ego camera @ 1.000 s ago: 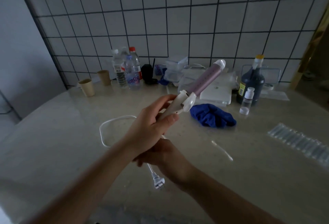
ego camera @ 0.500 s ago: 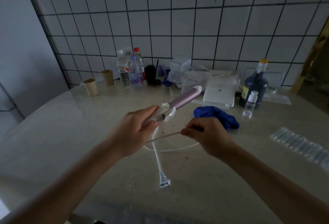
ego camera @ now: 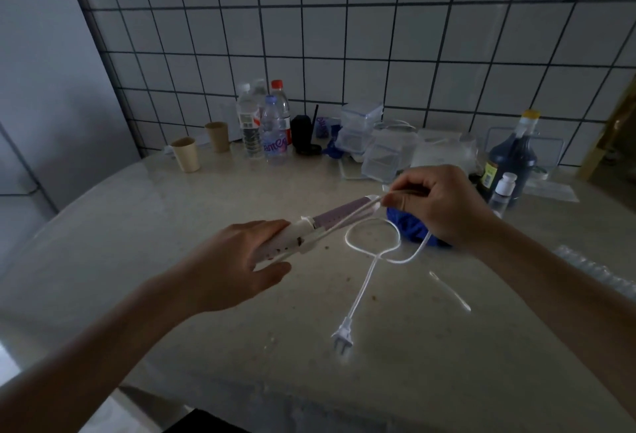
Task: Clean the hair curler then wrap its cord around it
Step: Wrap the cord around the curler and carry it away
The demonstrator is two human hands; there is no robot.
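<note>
- Hair curler [ego camera: 330,222]: held above the table [ego camera: 137,226], white handle low, purple barrel angled up to the right.
- Left hand [ego camera: 241,260]: wrapped around the handle.
- Right hand [ego camera: 444,202]: pinching the cord [ego camera: 375,246] at the barrel's tip.
- Cord: one loop on the table; plug [ego camera: 342,336] lying nearer the person.
- Blue cloth [ego camera: 409,229]: beneath the right hand.

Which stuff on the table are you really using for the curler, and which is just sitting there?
Being used:
hair curler in the left hand
white cord, pinched by the right hand
plug

Just lying about:
blue cloth
paper cups
water bottles
dark bottle
clear boxes
</note>
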